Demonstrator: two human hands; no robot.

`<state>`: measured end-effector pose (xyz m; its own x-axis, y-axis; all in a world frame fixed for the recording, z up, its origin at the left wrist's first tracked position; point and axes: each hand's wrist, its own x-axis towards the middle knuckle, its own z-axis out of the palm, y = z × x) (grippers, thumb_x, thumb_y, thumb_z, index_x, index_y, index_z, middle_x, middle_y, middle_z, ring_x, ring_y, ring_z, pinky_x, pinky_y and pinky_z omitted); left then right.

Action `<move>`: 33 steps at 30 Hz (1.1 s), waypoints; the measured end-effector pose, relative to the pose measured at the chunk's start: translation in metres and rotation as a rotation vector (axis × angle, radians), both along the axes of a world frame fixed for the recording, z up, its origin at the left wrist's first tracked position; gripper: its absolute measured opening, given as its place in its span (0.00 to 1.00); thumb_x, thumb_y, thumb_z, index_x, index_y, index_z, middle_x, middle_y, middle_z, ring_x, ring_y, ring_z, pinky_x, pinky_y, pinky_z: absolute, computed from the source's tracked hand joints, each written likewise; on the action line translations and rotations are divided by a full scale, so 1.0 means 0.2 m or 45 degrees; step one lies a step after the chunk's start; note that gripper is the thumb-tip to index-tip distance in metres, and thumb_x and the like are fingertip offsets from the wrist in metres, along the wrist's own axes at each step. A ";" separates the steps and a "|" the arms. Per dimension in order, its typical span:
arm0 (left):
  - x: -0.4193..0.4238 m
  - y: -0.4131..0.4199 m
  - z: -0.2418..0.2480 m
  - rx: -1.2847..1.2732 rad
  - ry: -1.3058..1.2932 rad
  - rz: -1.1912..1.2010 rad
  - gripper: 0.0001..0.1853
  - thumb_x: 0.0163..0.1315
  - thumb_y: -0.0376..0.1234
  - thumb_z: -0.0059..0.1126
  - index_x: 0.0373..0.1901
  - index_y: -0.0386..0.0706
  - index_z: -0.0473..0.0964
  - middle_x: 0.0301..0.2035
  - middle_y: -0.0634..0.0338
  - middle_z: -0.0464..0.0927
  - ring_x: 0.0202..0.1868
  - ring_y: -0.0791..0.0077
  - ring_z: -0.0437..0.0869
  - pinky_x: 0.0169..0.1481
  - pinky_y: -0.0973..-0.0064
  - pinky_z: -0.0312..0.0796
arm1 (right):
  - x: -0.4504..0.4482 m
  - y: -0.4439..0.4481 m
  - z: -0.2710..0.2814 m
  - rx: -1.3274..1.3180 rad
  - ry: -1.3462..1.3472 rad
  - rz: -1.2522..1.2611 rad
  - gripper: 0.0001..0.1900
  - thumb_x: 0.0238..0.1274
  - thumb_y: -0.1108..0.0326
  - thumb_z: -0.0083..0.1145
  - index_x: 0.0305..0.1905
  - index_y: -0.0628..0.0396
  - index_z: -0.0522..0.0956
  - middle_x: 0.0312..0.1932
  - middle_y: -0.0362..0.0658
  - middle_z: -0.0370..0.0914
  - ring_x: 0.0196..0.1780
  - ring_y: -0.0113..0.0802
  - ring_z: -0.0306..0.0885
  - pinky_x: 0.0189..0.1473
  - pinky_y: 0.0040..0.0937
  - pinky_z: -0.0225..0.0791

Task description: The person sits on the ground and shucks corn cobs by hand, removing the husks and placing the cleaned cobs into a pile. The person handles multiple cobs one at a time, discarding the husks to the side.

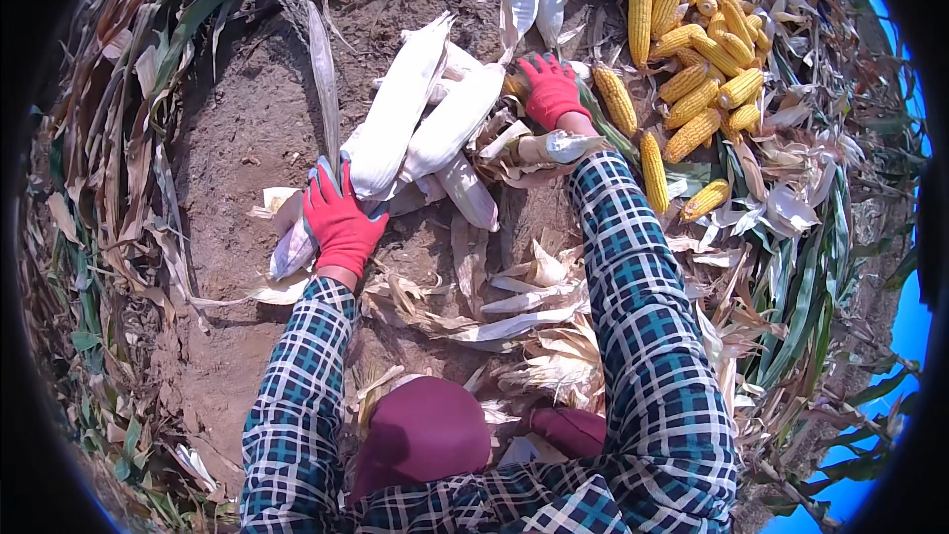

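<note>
Several unhusked corn ears in pale husks lie heaped on bare soil before me. At the heap's lower left, my left hand, in a red work glove with grey fingertips, rests with spread fingers against the butt of an ear; whether it grips is unclear. Another husked-over ear lies beside that wrist. My right hand, gloved alike, reaches over the heap's right side, its fingers over a partly hidden yellow ear. Just right of it lies a bare yellow corn cob. Two pale-husked ears lie beyond its fingertips.
A pile of husked yellow corn cobs lies at the upper right. Loose dry husks cover soil near my knees. Dry corn stalks and leaves bank up on the left, and green leaves on the right.
</note>
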<state>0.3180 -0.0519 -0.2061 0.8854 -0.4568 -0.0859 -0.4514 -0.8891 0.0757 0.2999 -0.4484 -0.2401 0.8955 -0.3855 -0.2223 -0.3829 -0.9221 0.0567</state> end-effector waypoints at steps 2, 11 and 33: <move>0.01 0.03 -0.02 -0.002 0.013 0.029 0.59 0.40 0.59 0.69 0.73 0.48 0.51 0.71 0.41 0.49 0.72 0.47 0.53 0.73 0.51 0.46 | 0.07 0.01 0.03 -0.103 0.108 -0.163 0.44 0.45 0.52 0.68 0.71 0.36 0.61 0.75 0.47 0.56 0.78 0.49 0.47 0.76 0.53 0.38; 0.01 0.03 -0.04 -0.071 -0.023 -0.004 0.57 0.42 0.59 0.68 0.72 0.45 0.54 0.70 0.40 0.50 0.72 0.45 0.53 0.73 0.51 0.45 | -0.39 -0.14 0.40 0.738 -0.737 -0.270 0.32 0.44 0.52 0.71 0.55 0.55 0.74 0.46 0.48 0.79 0.50 0.43 0.80 0.52 0.39 0.72; 0.00 0.05 -0.06 -0.016 0.013 0.078 0.59 0.38 0.61 0.69 0.72 0.47 0.54 0.70 0.38 0.50 0.72 0.43 0.51 0.72 0.47 0.45 | 0.43 -0.21 -0.14 0.437 -0.339 -0.933 0.36 0.54 0.38 0.59 0.58 0.59 0.75 0.57 0.57 0.76 0.62 0.53 0.73 0.60 0.45 0.67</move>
<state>0.3179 -0.0410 -0.2174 0.9108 -0.4029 -0.0900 -0.3953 -0.9140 0.0914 0.3852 -0.4903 -0.2682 0.4847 -0.8382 -0.2498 -0.8507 -0.3855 -0.3573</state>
